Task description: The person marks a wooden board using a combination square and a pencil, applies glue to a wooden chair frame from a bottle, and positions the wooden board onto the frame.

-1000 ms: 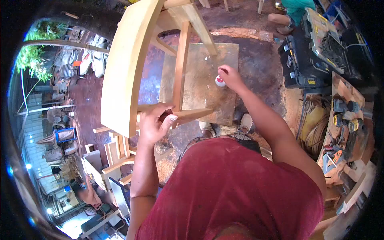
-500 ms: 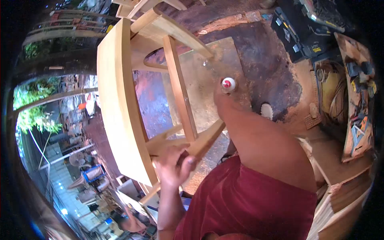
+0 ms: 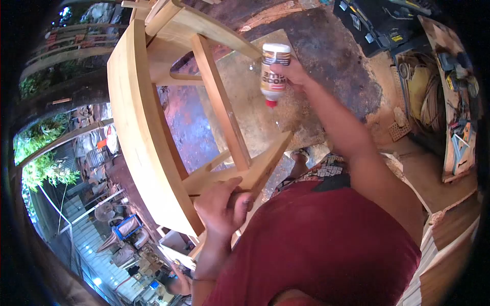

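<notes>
A white wood glue bottle (image 3: pixel 272 84) with a red tip is held upside down by my right hand (image 3: pixel 292 72), its tip pointing down. Below it, the floor and a leg of the wooden furniture frame (image 3: pixel 223 97) show. This pale frame, which looks like a chair or table on its side, has a broad curved panel, legs and a crossbar. Near its lower corner, my left hand (image 3: pixel 222 208) is closed on a wooden member, thumb apart on the near side. The undersides of its fingers are hidden.
Black tool cases (image 3: pixel 372 30) lie at the upper right. Beside them are a coiled hose (image 3: pixel 431 97) and a board of tools (image 3: pixel 454 112). Stacked boards (image 3: pixel 444 255) stand at lower right. Another person (image 3: pixel 178 283) sits at the bottom left.
My right hand has raised the glue bottle and turned it, so its side and label now show. My left hand has stayed on the frame. The view has shifted slightly.
</notes>
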`<action>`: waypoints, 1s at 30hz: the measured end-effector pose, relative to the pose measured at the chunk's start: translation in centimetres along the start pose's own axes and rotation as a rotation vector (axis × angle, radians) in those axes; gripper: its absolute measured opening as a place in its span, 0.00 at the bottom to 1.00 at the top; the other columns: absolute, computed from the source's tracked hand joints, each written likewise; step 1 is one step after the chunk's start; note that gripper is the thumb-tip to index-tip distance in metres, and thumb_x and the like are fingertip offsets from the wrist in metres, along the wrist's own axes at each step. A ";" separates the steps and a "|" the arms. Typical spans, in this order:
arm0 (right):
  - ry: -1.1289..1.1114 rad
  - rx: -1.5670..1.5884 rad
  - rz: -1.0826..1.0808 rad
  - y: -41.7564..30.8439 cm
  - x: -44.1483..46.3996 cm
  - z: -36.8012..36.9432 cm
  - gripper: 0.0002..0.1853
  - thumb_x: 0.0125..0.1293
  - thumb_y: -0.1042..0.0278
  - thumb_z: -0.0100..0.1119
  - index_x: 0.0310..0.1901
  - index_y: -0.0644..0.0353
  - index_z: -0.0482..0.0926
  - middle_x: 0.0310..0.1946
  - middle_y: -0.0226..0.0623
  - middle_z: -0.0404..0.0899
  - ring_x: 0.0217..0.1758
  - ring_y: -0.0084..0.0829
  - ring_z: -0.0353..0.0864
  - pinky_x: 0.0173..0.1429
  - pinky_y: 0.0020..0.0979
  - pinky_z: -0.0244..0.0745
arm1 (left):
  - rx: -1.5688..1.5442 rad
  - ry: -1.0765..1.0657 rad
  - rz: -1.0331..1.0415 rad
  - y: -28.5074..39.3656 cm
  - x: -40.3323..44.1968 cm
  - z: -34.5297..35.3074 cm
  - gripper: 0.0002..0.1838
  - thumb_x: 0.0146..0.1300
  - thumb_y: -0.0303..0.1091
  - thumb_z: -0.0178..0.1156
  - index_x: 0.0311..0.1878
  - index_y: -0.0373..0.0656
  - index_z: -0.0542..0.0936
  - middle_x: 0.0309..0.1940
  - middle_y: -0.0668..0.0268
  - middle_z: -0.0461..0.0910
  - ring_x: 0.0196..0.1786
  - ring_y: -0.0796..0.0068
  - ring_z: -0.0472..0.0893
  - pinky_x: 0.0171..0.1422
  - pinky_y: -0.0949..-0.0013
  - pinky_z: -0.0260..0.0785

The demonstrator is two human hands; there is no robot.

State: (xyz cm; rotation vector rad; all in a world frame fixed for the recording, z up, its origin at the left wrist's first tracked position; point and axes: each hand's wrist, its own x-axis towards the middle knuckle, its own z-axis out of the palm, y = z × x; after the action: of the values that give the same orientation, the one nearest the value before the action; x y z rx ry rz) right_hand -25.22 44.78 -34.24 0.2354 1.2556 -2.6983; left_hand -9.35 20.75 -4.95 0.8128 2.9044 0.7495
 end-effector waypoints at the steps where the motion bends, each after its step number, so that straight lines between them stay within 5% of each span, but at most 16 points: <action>1: -0.021 0.209 -0.187 -1.0 -0.7 1.7 0.26 0.54 0.68 0.71 0.55 0.59 0.74 0.46 0.36 0.80 0.48 0.29 0.80 0.53 0.34 0.77 | 0.018 0.007 -0.001 0.2 0.1 0.0 0.18 0.59 0.48 0.64 0.37 0.39 0.82 0.19 0.62 0.78 0.23 0.63 0.79 0.29 0.66 0.71; 8: -0.051 0.425 -0.442 -5.7 -2.3 10.3 0.23 0.57 0.71 0.65 0.54 0.63 0.73 0.44 0.36 0.81 0.47 0.30 0.81 0.52 0.34 0.78 | 0.017 0.059 -0.055 0.3 -0.4 0.7 0.19 0.63 0.46 0.61 0.37 0.36 0.81 0.21 0.60 0.79 0.25 0.66 0.80 0.32 0.67 0.70; 30: 0.059 0.404 -0.660 -5.4 -3.1 11.5 0.27 0.56 0.73 0.68 0.57 0.65 0.70 0.46 0.36 0.80 0.47 0.28 0.80 0.54 0.33 0.77 | 0.011 0.082 0.067 -0.4 -0.4 0.6 0.18 0.61 0.46 0.62 0.35 0.37 0.81 0.19 0.61 0.78 0.23 0.65 0.80 0.28 0.67 0.70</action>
State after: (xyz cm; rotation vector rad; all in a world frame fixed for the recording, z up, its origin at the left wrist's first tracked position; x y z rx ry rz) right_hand -24.21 39.65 -22.26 -0.0784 0.8943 -3.5249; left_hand -9.12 20.53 -5.64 0.9051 2.9692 0.7918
